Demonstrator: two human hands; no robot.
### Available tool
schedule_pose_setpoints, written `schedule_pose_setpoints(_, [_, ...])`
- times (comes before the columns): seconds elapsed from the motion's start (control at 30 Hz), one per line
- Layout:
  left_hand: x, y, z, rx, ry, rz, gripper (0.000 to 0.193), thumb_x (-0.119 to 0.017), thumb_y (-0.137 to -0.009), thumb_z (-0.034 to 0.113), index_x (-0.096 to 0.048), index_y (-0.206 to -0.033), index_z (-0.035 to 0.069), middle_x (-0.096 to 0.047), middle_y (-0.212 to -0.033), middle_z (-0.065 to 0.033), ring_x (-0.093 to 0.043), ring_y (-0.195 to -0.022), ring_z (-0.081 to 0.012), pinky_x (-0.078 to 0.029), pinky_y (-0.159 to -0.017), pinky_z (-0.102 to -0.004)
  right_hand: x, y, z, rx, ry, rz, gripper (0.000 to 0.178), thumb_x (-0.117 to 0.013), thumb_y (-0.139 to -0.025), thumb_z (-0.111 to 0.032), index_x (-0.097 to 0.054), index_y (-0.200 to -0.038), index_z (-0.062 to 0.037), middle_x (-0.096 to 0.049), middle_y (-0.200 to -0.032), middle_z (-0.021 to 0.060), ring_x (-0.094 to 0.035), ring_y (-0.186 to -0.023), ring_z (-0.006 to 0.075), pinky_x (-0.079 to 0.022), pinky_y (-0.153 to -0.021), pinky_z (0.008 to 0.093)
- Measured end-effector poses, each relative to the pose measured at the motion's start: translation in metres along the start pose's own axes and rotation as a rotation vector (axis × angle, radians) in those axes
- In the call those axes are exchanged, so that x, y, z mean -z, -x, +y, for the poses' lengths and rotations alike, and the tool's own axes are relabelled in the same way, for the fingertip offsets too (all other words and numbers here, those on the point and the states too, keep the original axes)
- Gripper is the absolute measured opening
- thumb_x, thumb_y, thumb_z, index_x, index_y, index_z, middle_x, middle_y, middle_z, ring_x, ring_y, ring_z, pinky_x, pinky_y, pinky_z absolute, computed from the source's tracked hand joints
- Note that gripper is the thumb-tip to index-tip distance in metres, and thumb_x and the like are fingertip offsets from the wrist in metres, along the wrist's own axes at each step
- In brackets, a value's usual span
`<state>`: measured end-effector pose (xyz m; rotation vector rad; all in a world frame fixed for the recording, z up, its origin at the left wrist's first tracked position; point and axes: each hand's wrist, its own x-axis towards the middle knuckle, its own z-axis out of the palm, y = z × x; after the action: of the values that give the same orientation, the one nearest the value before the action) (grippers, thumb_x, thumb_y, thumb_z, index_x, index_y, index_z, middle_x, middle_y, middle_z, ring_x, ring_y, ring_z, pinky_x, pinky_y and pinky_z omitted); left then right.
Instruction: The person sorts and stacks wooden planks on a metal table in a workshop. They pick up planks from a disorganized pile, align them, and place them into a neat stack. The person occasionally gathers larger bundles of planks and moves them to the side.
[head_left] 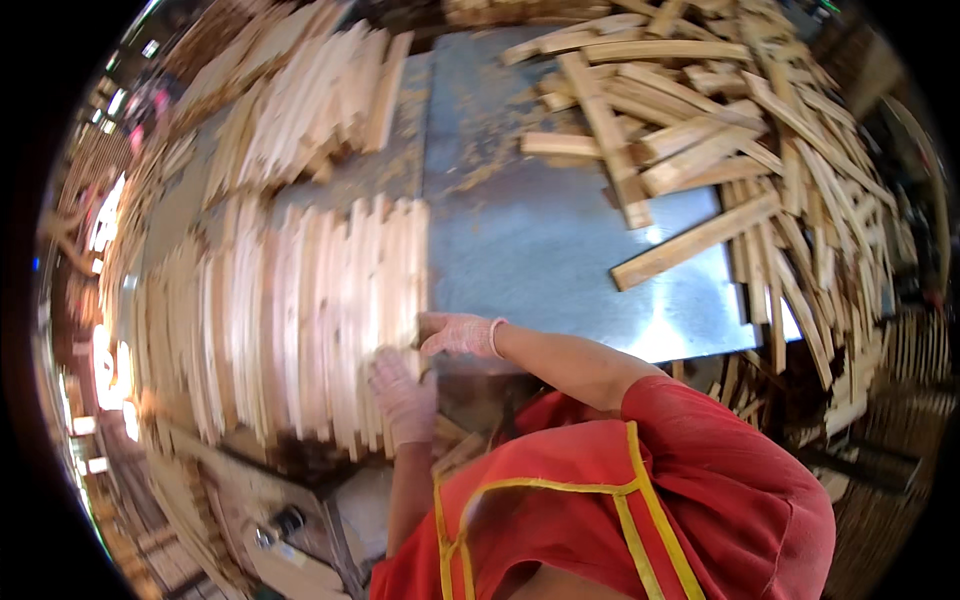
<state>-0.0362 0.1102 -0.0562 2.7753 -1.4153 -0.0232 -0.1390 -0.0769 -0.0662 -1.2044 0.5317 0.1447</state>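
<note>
Resting my gloved left hand point(403, 395), fingers spread, on pale, narrow wooden sticks point(320, 310) rowed at the smooth metal table point(520, 260)'s near edge, I touch their right side with my right hand point(462, 334); whether it pinches, I cannot tell.

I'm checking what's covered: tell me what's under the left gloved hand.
Pale wood strips at the right end of the near row run under the left hand. Whatever lies directly beneath its palm is hidden.
</note>
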Motion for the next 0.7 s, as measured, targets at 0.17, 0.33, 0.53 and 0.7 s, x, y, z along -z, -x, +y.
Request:
schedule_pose_setpoints(0.17, [0.016,-0.035,0.023,-0.067,-0.116,-0.054,0.097,-0.079,-0.086,0.042,-0.035,-0.164,0.004,-0.039,-0.166,-0.0191,-0.038,-0.15,-0.0413,-0.029,-0.127,-0.0517,0.129,0.149,0.018,0.274,-0.213,0.413,0.046,-0.069,-0.101,-0.032,-0.065,-0.139,-0.0073,-0.063,-0.107,0.0007,-0.061,-0.095,0.0127,-0.053,-0.087,0.0317])
schedule_pose_setpoints(0.33, [0.024,-0.099,0.138,-0.368,0.121,0.041,0.091,-0.083,-0.083,0.037,-0.046,-0.157,0.001,-0.046,-0.158,-0.0228,-0.04,-0.148,-0.044,-0.033,-0.124,-0.0542,0.292,0.28,0.053,0.519,-0.853,1.504,0.028,-0.072,-0.095,-0.014,-0.061,-0.12,-0.0042,-0.045,-0.071,-0.0022,-0.044,-0.059,0.0131,-0.042,-0.057,0.0337])
schedule_pose_setpoints(0.53, [0.07,-0.208,0.391,-0.835,0.519,0.249,0.084,-0.089,-0.076,0.033,-0.055,-0.144,-0.002,-0.055,-0.147,-0.0227,-0.051,-0.136,-0.0423,-0.044,-0.114,-0.0509,0.396,0.318,0.069,0.663,-1.253,1.425,0.029,-0.079,-0.096,-0.034,-0.057,-0.091,-0.0159,-0.045,-0.07,-0.0017,-0.042,-0.056,0.0134,-0.039,-0.056,0.0303])
schedule_pose_setpoints(0.7, [0.045,-0.273,0.529,-0.786,0.221,0.147,0.093,-0.074,-0.089,0.06,-0.047,-0.154,0.0,-0.045,-0.16,-0.0217,-0.043,-0.145,-0.039,-0.036,-0.122,-0.0493,0.423,0.296,0.065,0.695,-1.262,1.285,0.027,-0.079,-0.096,-0.033,-0.068,-0.112,-0.0145,-0.064,-0.09,0.0002,-0.06,-0.077,0.0176,-0.054,-0.075,0.0377])
